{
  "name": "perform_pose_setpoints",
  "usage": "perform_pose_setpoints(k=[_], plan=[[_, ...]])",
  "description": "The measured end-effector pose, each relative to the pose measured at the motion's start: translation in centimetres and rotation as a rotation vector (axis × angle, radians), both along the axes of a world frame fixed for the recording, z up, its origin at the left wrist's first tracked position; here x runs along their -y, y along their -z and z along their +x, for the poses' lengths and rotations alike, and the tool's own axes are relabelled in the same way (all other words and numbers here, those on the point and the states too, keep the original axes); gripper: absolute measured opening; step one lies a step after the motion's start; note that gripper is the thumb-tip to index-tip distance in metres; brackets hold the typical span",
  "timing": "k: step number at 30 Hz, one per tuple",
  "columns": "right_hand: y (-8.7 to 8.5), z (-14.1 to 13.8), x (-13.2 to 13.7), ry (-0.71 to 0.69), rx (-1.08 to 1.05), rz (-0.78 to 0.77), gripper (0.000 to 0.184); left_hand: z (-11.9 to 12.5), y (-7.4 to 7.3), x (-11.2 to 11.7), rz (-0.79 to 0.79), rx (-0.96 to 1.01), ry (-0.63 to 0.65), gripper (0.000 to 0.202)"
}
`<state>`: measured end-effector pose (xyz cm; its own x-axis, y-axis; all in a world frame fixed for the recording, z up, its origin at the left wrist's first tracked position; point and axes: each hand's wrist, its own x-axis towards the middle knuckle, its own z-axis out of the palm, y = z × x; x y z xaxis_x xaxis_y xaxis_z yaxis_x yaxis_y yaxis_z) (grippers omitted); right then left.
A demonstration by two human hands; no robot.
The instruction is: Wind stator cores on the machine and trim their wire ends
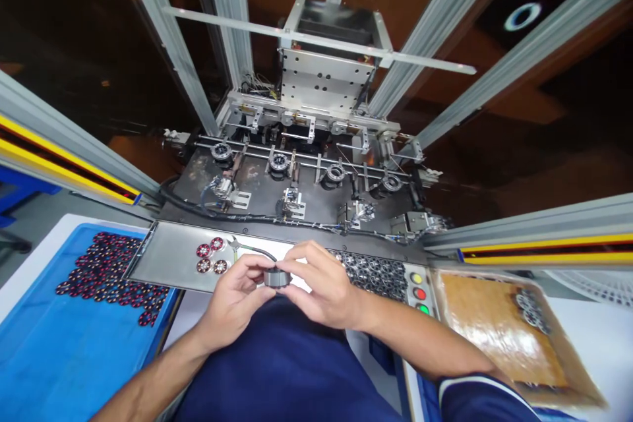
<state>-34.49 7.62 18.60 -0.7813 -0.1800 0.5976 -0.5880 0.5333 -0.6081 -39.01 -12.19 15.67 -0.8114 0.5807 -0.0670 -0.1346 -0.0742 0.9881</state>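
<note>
Both hands meet in front of me over a metal shelf [168,257]. My left hand [235,297] and my right hand [319,283] pinch a small dark round metal part [277,277] between their fingers. Several wound parts with red copper coils [211,257] lie on the shelf just left of my hands. A pile of bare silver ring parts [376,270] lies on the shelf to the right of my hands.
A winding machine [316,165] with several stations stands behind the shelf. A blue tray [44,349] at the left holds many wound parts [106,267]. At the right sit yellow, red and green buttons [419,293] and a brown tray [494,330] with a few ring parts.
</note>
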Motion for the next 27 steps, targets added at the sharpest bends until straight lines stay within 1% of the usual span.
perform_pose_setpoints(k=[2,3,5,8,10,12,14,15,17,18,19,20,22,23,25,27], plan=[[-0.5,0.3,-0.8,-0.054,0.085,-0.017,0.036,0.2,0.1,0.2,-0.125,-0.111,-0.053,0.028],[-0.8,0.3,-1.4,-0.098,0.148,-0.033,0.030,0.1,0.1,0.3,-0.194,-0.197,-0.044,0.028],[-1.4,0.1,-2.5,-0.193,0.289,-0.080,0.019,0.0,-0.1,0.4,-0.283,-0.388,0.022,0.032],[-1.6,-0.3,-3.9,-0.336,0.514,-0.141,0.015,-0.1,-0.7,0.2,-0.288,-0.582,0.141,0.041],[-1.3,-0.3,-4.4,-0.462,0.647,-0.156,0.015,0.1,-0.9,-0.1,-0.279,-0.624,0.205,0.045],[-1.0,-0.1,-4.6,-0.587,0.728,-0.165,0.016,0.4,-0.9,-0.2,-0.288,-0.626,0.254,0.045],[-0.9,0.0,-4.9,-0.677,0.762,-0.166,0.014,0.7,-0.4,-0.1,-0.302,-0.599,0.254,0.045],[-0.9,-0.3,-5.4,-0.693,0.765,-0.161,0.014,0.8,-0.1,-0.1,-0.307,-0.570,0.234,0.048],[-1.2,-1.6,-7.1,-0.651,0.730,-0.119,0.015,0.7,0.9,-0.1,-0.318,-0.494,0.168,0.053],[-1.2,-2.7,-8.5,-0.582,0.697,-0.069,0.018,0.5,1.6,-0.1,-0.335,-0.471,0.137,0.053],[-1.2,-4.1,-10.1,-0.476,0.661,0.003,0.022,0.3,2.4,-0.2,-0.367,-0.467,0.118,0.051],[-1.0,-5.8,-11.9,-0.334,0.624,0.093,0.025,0.2,3.3,-0.4,-0.411,-0.488,0.119,0.046],[-0.1,-9.4,-15.5,0.012,0.621,0.322,0.027,0.0,5.6,-0.8,-0.508,-0.572,0.167,0.036],[0.6,-11.1,-17.2,0.093,0.635,0.359,0.026,0.1,6.8,-1.0,-0.541,-0.609,0.204,0.032],[2.2,-13.9,-19.7,0.172,0.662,0.419,0.022,0.6,9.3,-1.5,-0.566,-0.653,0.269,0.028],[3.8,-15.4,-21.2,0.181,0.684,0.456,0.019,1.3,11.5,-2.0,-0.564,-0.680,0.312,0.026]])
